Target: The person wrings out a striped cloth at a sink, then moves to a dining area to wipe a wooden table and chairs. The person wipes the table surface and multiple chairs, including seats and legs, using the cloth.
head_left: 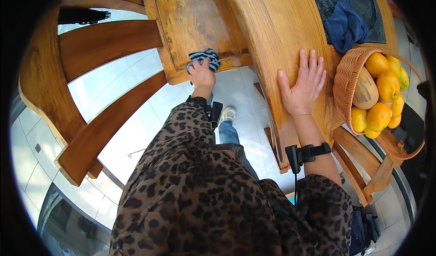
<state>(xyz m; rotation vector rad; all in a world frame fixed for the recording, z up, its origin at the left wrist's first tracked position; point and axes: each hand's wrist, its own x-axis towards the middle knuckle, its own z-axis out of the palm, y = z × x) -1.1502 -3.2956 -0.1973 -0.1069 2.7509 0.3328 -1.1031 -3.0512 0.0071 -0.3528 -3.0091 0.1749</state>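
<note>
My left hand (pixel 202 75) presses a bunched, striped blue-and-grey cloth (pixel 204 59) onto the near edge of a wooden chair seat (pixel 190 21). Part of that seat has a duller, hazy look, perhaps damp. My right hand (pixel 302 89) lies palm down with fingers spread on the wooden tabletop (pixel 269 24) and holds nothing. Right of it stands a wicker basket (pixel 349 85) of yellow-orange fruit (pixel 388 85). A crumpled dark blue cloth (pixel 346 26) lies behind the basket, partly on a dark stone tray (pixel 316 0).
The slatted wooden chair back (pixel 109 41) spreads to the left. Another wooden chair (pixel 378 177) stands at the lower right beyond the table. Below is a light tiled floor (pixel 238 89) with one shoe (pixel 228 113) on it. Black straps with small devices circle both wrists.
</note>
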